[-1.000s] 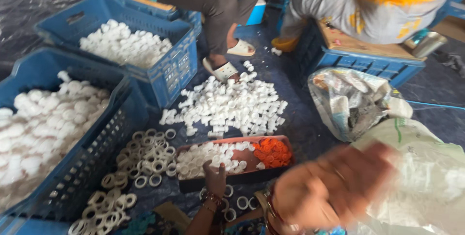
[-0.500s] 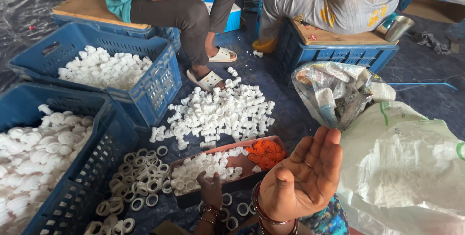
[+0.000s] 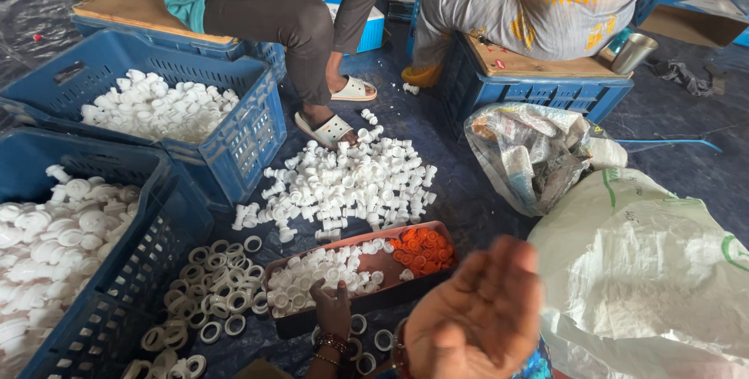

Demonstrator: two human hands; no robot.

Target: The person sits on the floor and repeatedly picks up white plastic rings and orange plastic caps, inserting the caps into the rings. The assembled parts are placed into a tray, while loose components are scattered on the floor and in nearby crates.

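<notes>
My right hand (image 3: 476, 316) is raised palm up at the bottom centre, blurred, fingers apart, with nothing visible in it. My left hand (image 3: 334, 309), with bangles at the wrist, rests its spread fingers on the near edge of a brown tray (image 3: 382, 299). The tray holds small white plastic pieces (image 3: 312, 274) on its left side and orange caps (image 3: 421, 248) on its right. A loose pile of white plastic pieces (image 3: 343, 184) lies on the dark sheet just beyond the tray. White rings (image 3: 218, 293) are scattered to the tray's left.
Two blue crates (image 3: 250, 137) (image 3: 148, 270) of white parts stand at left. A white sack (image 3: 647, 270) and a clear bag of wrappers (image 3: 538, 156) lie at right. Two people (image 3: 289, 12) (image 3: 538, 12) sit on upturned crates opposite; a steel cup (image 3: 632, 53) stands beside one.
My right hand has dropped lower and shifted left toward the centre, still palm up. My left hand stays at the tray. The view has tilted slightly.
</notes>
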